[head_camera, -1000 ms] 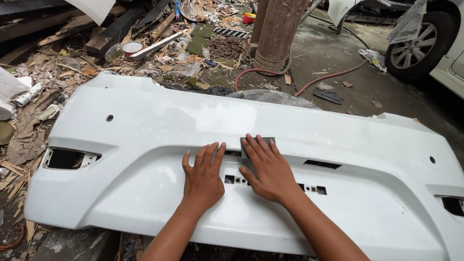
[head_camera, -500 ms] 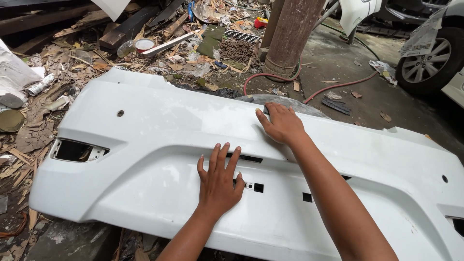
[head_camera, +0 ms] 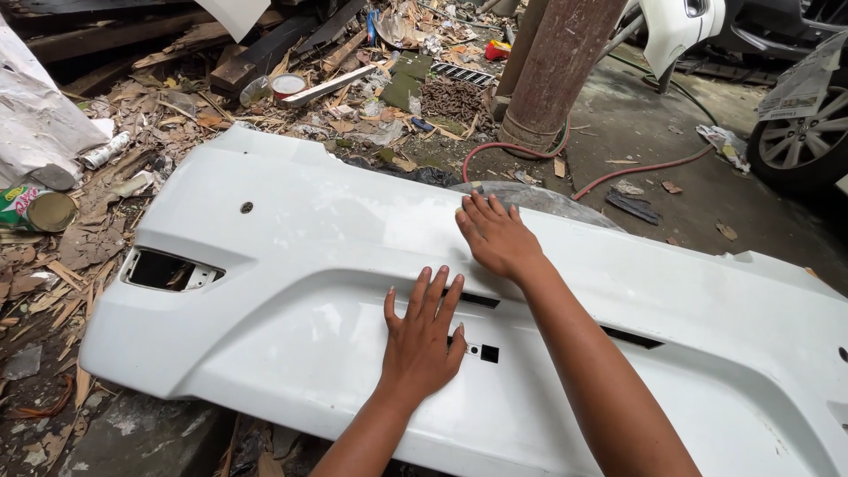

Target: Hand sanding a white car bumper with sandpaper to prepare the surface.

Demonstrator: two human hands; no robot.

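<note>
A large white car bumper [head_camera: 291,265] lies across the ground in front of me. My left hand [head_camera: 422,340] rests flat on its middle with the fingers spread, holding nothing, just left of small square holes [head_camera: 484,352]. My right hand [head_camera: 496,235] presses flat on the bumper's upper part near the far edge, fingers together. The grey sanding pad seen under it earlier is hidden beneath the palm now. A dark slot [head_camera: 477,300] lies between the two hands.
Wood scraps, dry leaves and litter cover the ground at left and behind. A tin can [head_camera: 37,208] lies at the far left. A rusty post [head_camera: 561,71] with a red hose [head_camera: 636,168] stands behind the bumper, and a car wheel [head_camera: 799,141] at right.
My right hand slid from the bumper's middle up to its far upper edge. The left hand stayed flat near the middle, and the grey pad went out of sight.
</note>
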